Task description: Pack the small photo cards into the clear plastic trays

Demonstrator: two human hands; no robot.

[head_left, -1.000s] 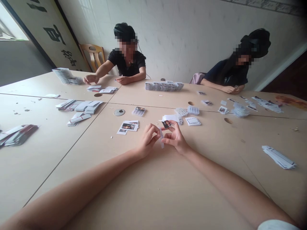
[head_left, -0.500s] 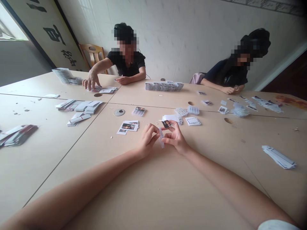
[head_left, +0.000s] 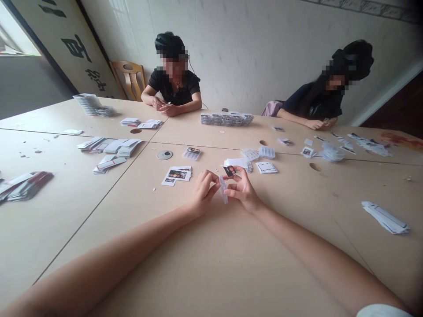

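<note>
Between my two hands stands a thin clear plastic case [head_left: 224, 190], tilted on edge. My left hand [head_left: 205, 190] pinches its left side with bent fingers. My right hand [head_left: 243, 190] grips its right side, thumb and fingers closed on it, and also holds a small dark picture card [head_left: 229, 171] at the fingertips. Printed picture cards [head_left: 177, 174] lie left of my left hand. Beyond them is a compartment case [head_left: 191, 153] with a dark card on it. White cards [head_left: 238, 164] lie just past my right hand.
Across the table [head_left: 211, 264] sit two people [head_left: 176, 90] [head_left: 312, 103], hands near its far edge. Card stacks [head_left: 114, 146] lie at left, piled cases [head_left: 226, 119] at the far middle, clear cases [head_left: 331, 152] at right and white strips [head_left: 385, 217] nearer right.
The person at the far left has drawn one hand back from the card stacks to the other hand. My hands and the case have hardly moved.
</note>
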